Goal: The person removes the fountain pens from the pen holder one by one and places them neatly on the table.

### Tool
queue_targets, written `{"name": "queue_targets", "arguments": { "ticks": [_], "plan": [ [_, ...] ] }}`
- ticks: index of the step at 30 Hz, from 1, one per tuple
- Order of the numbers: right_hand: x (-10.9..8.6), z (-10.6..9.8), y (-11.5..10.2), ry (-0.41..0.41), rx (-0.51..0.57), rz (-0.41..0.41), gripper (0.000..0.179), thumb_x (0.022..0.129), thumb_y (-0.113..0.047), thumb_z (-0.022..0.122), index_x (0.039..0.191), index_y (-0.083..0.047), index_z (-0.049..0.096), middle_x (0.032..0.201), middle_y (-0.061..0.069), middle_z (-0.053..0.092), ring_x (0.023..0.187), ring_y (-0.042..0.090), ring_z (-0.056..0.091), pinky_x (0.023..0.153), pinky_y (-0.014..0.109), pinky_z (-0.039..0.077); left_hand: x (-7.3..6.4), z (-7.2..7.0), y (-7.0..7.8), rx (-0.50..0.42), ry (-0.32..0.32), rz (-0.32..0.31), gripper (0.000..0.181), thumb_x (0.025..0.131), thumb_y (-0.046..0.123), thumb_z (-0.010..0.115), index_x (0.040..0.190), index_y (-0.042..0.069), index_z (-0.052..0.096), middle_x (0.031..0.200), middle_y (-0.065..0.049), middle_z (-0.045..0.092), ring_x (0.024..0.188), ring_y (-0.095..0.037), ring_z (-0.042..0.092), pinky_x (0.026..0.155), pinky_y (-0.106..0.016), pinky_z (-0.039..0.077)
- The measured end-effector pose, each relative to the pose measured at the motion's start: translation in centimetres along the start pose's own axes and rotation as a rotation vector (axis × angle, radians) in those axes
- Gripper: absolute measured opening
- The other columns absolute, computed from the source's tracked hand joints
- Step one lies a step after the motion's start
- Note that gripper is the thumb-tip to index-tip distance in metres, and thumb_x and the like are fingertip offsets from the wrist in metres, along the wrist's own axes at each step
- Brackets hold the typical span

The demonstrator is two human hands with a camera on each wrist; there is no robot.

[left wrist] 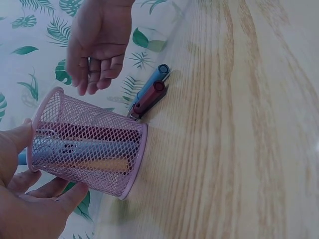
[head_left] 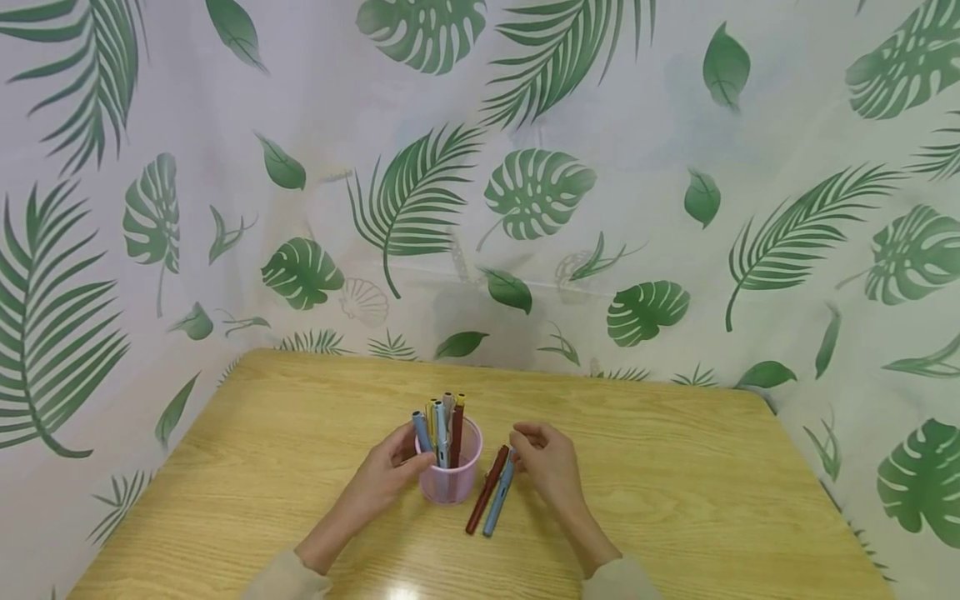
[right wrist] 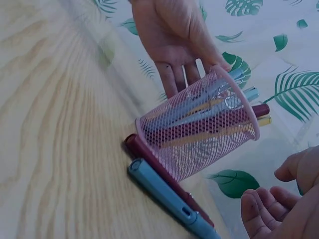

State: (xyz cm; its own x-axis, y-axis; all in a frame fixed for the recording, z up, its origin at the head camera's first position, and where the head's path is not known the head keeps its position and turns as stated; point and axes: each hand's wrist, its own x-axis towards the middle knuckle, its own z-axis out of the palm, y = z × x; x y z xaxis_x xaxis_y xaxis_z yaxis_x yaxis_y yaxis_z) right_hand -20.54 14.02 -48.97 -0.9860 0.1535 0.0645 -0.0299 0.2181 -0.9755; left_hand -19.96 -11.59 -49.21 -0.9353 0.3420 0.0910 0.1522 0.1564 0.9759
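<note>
A pink mesh pen cup [head_left: 459,486] stands upright on the table, holding several pens [head_left: 441,429] in blue, light blue, yellow, grey and dark red. My left hand [head_left: 384,473] grips the cup's left side, thumb at the front rim and fingers round the back. Right of the cup, a dark red pen [head_left: 487,490] and a blue pen [head_left: 498,504] lie side by side on the table. Just beyond the blue pen's far end is my right hand [head_left: 553,468]. Its fingers [right wrist: 256,211] are loosely bent with nothing between them, apart from both pens in the right wrist view.
The wooden table [head_left: 675,500] runs back to a white cloth [head_left: 645,192] printed with green leaves, which hangs behind it and along its sides. Light glares off the table's front edge.
</note>
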Motion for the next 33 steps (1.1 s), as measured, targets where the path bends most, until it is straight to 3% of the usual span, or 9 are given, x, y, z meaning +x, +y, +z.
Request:
{"name": "queue_targets", "arguments": {
  "ticks": [9, 21, 28, 33],
  "plan": [
    [0.1, 1.3, -1.8, -0.046, 0.083, -0.058, 0.024, 0.098, -0.007, 0.068, 0.117, 0.007, 0.07, 0.1, 0.017, 0.073, 0.087, 0.028, 0.07, 0.069, 0.029, 0.061, 0.3, 0.1, -0.5, 0.006, 0.03, 0.011, 0.065, 0.103, 0.016, 0.066, 0.156, -0.005, 0.036, 0.136, -0.026, 0.061, 0.128, -0.039, 0.058, 0.109, -0.044, 0.049],
    [1.0, 2.8, -2.5, -0.081, 0.054, -0.145, 0.023, 0.098, -0.007, 0.069, 0.115, 0.007, 0.071, 0.109, 0.02, 0.073, 0.094, 0.022, 0.069, 0.08, 0.045, 0.062, 0.3, 0.0, -0.4, -0.012, 0.017, 0.013, 0.065, 0.104, 0.016, 0.065, 0.157, -0.005, 0.034, 0.138, -0.027, 0.059, 0.13, -0.039, 0.057, 0.108, -0.042, 0.049],
    [1.6, 3.3, -2.7, -0.125, 0.006, -0.18, 0.025, 0.098, -0.01, 0.071, 0.119, 0.004, 0.071, 0.111, 0.015, 0.073, 0.1, 0.024, 0.066, 0.078, 0.024, 0.055, 0.2, 0.0, -0.3, -0.016, 0.015, 0.012, 0.064, 0.104, 0.016, 0.064, 0.157, -0.005, 0.034, 0.142, -0.03, 0.055, 0.131, -0.042, 0.055, 0.11, -0.047, 0.047],
    [1.9, 3.6, -2.6, -0.179, -0.006, -0.221, 0.028, 0.099, -0.009, 0.071, 0.122, 0.006, 0.068, 0.114, 0.018, 0.071, 0.106, 0.029, 0.065, 0.085, 0.031, 0.055, 0.2, 0.0, -0.4, -0.02, 0.012, 0.012, 0.065, 0.104, 0.017, 0.064, 0.157, -0.005, 0.033, 0.143, -0.031, 0.054, 0.131, -0.043, 0.055, 0.11, -0.048, 0.047]
  ]
}}
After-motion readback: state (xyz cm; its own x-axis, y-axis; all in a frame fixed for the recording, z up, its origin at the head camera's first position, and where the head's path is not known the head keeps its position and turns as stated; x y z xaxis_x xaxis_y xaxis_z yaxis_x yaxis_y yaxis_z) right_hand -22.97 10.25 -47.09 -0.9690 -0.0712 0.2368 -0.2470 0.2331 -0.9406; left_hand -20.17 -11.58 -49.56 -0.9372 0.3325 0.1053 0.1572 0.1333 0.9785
